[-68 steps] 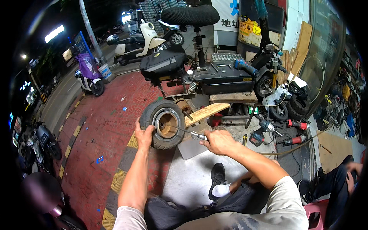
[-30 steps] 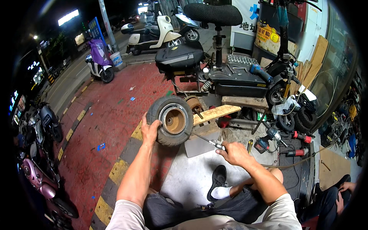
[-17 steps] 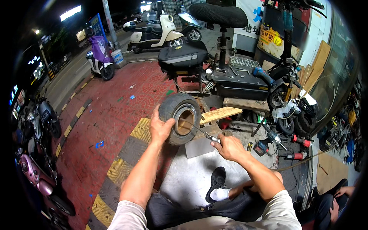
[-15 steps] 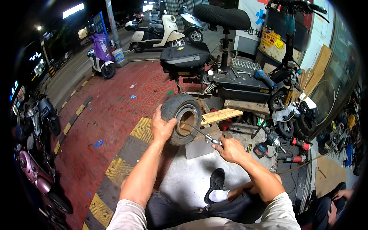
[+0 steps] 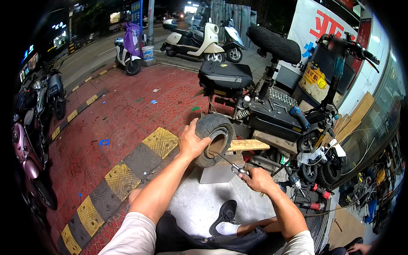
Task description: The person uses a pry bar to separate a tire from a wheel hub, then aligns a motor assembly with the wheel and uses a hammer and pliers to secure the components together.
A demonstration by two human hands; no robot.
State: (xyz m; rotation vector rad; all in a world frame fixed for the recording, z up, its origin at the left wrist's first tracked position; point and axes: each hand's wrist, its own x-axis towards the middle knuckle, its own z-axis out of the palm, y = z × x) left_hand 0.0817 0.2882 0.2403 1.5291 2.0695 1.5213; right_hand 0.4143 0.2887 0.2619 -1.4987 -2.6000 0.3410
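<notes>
My left hand [image 5: 191, 142] grips the tread of a small black tyred wheel [image 5: 212, 123], upright and turned sideways, with a rusty hollow hub [image 5: 216, 144]. My right hand [image 5: 259, 180] is closed round a silver air gun [image 5: 237, 168]; its long thin nozzle points into the hub, where the exact tip is hard to make out. Behind the wheel lie a wooden plank [image 5: 253, 144] and a grey block [image 5: 214, 175] on the floor.
An electric scooter [image 5: 272, 123] rests on a wooden stand, carrying wrenches and a blue drill [image 5: 299, 119]. Right of it lie power tools [image 5: 310, 205], tyres [image 5: 329, 172] and cables. Another person's hand [image 5: 359, 247] shows at lower right. Parked scooters [image 5: 191, 40] line the pavement.
My left hand and the wheel have moved up and right in view, and the wheel shows more tread. The nozzle stays at the hub. The whole view has swung round.
</notes>
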